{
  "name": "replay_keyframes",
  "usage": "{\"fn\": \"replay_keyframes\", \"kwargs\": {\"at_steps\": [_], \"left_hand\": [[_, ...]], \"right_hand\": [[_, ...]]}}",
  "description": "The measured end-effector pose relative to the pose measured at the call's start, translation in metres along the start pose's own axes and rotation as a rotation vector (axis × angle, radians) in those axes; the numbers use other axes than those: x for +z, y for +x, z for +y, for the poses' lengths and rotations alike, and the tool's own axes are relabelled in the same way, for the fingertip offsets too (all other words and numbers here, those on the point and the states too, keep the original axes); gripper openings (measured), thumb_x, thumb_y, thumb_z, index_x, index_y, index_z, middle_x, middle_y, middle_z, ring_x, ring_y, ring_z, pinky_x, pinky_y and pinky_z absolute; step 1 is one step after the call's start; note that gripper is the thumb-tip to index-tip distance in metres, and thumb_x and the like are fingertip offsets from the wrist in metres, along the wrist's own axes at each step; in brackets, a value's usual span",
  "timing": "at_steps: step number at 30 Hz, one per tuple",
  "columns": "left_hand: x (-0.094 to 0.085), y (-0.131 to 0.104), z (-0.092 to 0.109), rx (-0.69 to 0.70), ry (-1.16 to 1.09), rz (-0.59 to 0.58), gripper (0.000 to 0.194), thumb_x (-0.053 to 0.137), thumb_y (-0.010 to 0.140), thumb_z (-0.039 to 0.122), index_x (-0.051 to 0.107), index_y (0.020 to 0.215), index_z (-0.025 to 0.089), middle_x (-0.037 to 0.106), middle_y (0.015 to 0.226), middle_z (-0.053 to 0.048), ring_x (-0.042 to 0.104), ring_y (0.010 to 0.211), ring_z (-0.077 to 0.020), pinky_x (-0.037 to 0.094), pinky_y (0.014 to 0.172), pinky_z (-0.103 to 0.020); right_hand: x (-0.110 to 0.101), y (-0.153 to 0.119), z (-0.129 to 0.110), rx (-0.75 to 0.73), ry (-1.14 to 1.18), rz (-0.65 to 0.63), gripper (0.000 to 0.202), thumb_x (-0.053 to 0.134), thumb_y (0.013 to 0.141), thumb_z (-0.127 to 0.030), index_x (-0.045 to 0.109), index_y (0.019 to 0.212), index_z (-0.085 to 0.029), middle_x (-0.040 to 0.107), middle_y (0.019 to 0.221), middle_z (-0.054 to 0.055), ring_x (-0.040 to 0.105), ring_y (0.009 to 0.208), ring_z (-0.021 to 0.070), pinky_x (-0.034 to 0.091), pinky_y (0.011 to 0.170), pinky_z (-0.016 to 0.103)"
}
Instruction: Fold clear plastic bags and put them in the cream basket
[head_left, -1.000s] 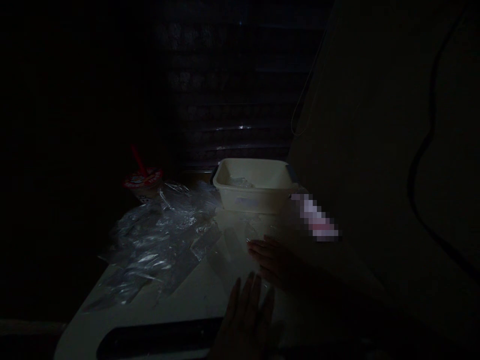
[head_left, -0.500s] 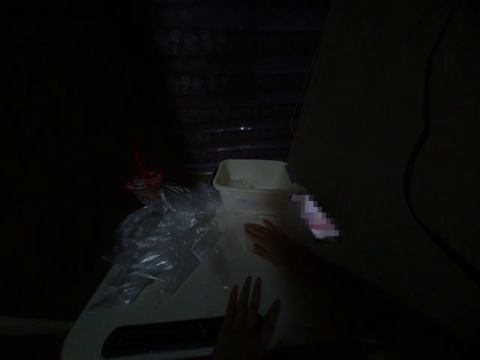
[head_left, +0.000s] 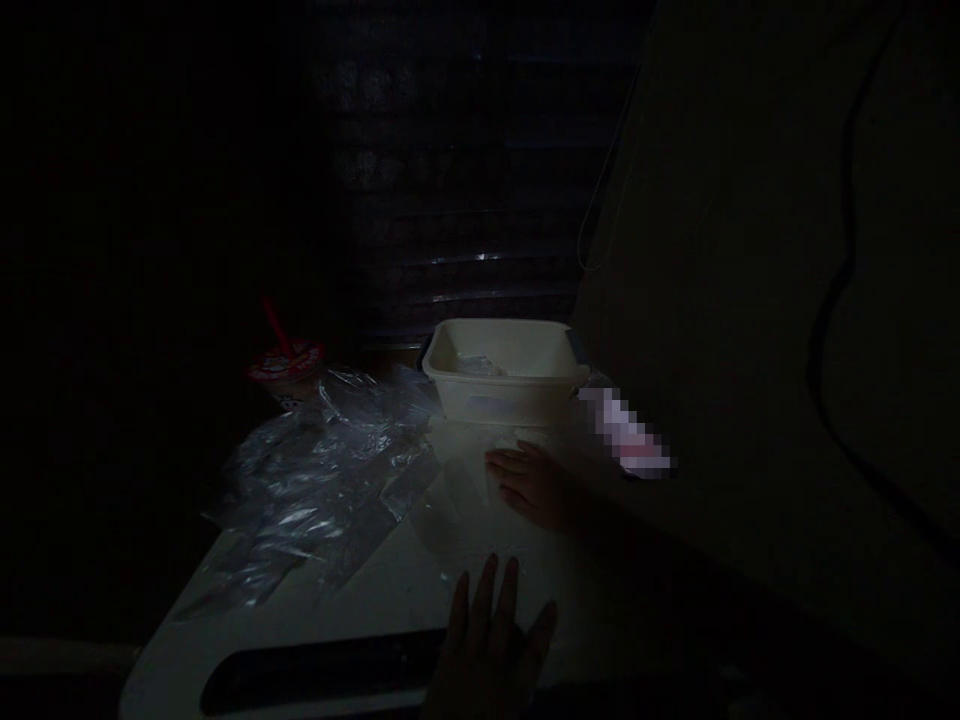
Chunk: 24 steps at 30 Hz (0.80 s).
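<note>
Plastic [head_left: 315,490], clear, crumpled, lies heaped on the bench [head_left: 382,610], left of the tub [head_left: 510,405]; some clear material [head_left: 480,366] inside it. Right hand [head_left: 534,490] flattened before the tub, left hand [head_left: 489,645] farther out, fingers spread; neither visibly grips anything. Most plastic lies outside; finished share unreadable in gloom.
</note>
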<state>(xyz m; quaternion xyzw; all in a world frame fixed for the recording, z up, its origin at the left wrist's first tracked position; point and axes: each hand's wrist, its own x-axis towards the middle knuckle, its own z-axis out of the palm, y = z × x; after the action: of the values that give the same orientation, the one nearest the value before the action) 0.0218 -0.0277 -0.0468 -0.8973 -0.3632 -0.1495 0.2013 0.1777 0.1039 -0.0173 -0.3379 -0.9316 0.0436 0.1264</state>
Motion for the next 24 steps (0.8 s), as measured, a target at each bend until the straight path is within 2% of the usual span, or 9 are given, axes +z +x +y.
{"fn": "replay_keyframes", "kwargs": {"at_steps": [3, 8, 12, 16, 19, 21, 23, 24], "left_hand": [[0.001, 0.0, 0.001, -0.003, 0.0, 0.017, 0.049, 0.039, 0.079, 0.031, 0.023, 0.125, 0.026, 0.048, 0.114, -0.011, 0.039, 0.106, -0.0289, 0.025, 0.085, -0.044], [0.0, 0.001, -0.001, 0.004, 0.053, 0.019, 0.046, 0.037, 0.08, 0.031, 0.025, 0.124, 0.026, 0.049, 0.112, -0.011, 0.039, 0.106, -0.0289, 0.026, 0.085, -0.044], [0.002, -0.001, 0.002, 0.008, 0.079, 0.012, 0.046, 0.037, 0.08, 0.031, 0.025, 0.124, 0.028, 0.05, 0.112, -0.009, 0.042, 0.104, -0.0274, 0.028, 0.084, -0.043], [-0.004, 0.001, 0.002, -0.031, 0.05, 0.033, 0.046, 0.039, 0.079, 0.032, 0.026, 0.124, 0.028, 0.052, 0.111, -0.008, 0.044, 0.103, -0.0255, 0.033, 0.082, -0.039], [-0.02, 0.019, -0.018, -0.128, -0.163, -0.063, 0.045, 0.035, 0.08, 0.034, 0.028, 0.124, 0.022, 0.049, 0.115, -0.008, 0.045, 0.102, -0.0201, 0.039, 0.076, -0.029], [-0.027, 0.04, -0.042, -0.209, -0.359, -0.165, 0.038, 0.031, 0.081, 0.025, 0.035, 0.119, 0.023, 0.051, 0.112, -0.005, 0.048, 0.099, -0.0151, 0.04, 0.076, -0.025], [-0.024, 0.065, -0.068, -0.414, -0.466, -0.221, 0.031, 0.028, 0.081, 0.018, 0.053, 0.099, 0.02, 0.061, 0.092, -0.003, 0.055, 0.081, -0.0122, 0.041, 0.069, -0.022], [-0.018, 0.076, -0.08, -0.466, -0.472, -0.254, 0.03, 0.029, 0.079, 0.016, 0.057, 0.085, 0.019, 0.062, 0.081, -0.002, 0.056, 0.072, -0.0115, 0.041, 0.064, -0.021]], "right_hand": [[0.002, 0.006, 0.004, 0.01, 0.006, 0.021, 0.036, 0.032, 0.081, -0.025, 0.044, 0.112, -0.014, 0.044, 0.12, 0.008, 0.037, 0.11, 0.0167, 0.022, 0.092, 0.041], [0.003, 0.004, 0.013, 0.04, 0.052, 0.118, 0.034, 0.036, 0.075, -0.015, 0.05, 0.106, -0.014, 0.05, 0.114, 0.008, 0.044, 0.103, 0.0148, 0.031, 0.087, 0.033], [0.003, -0.002, 0.011, 0.01, 0.006, 0.112, 0.036, 0.04, 0.071, -0.012, 0.051, 0.105, -0.015, 0.051, 0.112, 0.007, 0.042, 0.104, 0.0176, 0.031, 0.084, 0.036], [0.006, 0.001, 0.009, 0.105, 0.027, 0.162, 0.027, 0.042, 0.072, -0.014, 0.056, 0.095, -0.019, 0.054, 0.106, 0.005, 0.045, 0.099, 0.0174, 0.031, 0.083, 0.035], [0.008, 0.009, 0.01, 0.235, 0.072, 0.227, 0.017, 0.042, 0.073, -0.015, 0.059, 0.078, -0.018, 0.059, 0.087, 0.005, 0.05, 0.084, 0.015, 0.035, 0.077, 0.029], [0.009, 0.015, 0.011, 0.377, 0.06, 0.271, 0.014, 0.043, 0.072, -0.015, 0.057, 0.074, -0.017, 0.058, 0.077, 0.005, 0.05, 0.077, 0.0148, 0.037, 0.07, 0.027], [0.011, 0.019, 0.012, 0.487, 0.012, 0.297, 0.011, 0.044, 0.071, -0.016, 0.056, 0.072, -0.017, 0.057, 0.073, 0.005, 0.049, 0.073, 0.0152, 0.037, 0.065, 0.026], [0.012, 0.021, 0.012, 0.501, -0.012, 0.296, 0.01, 0.045, 0.071, -0.016, 0.055, 0.07, -0.017, 0.056, 0.072, 0.004, 0.049, 0.071, 0.0151, 0.036, 0.064, 0.026]]}}
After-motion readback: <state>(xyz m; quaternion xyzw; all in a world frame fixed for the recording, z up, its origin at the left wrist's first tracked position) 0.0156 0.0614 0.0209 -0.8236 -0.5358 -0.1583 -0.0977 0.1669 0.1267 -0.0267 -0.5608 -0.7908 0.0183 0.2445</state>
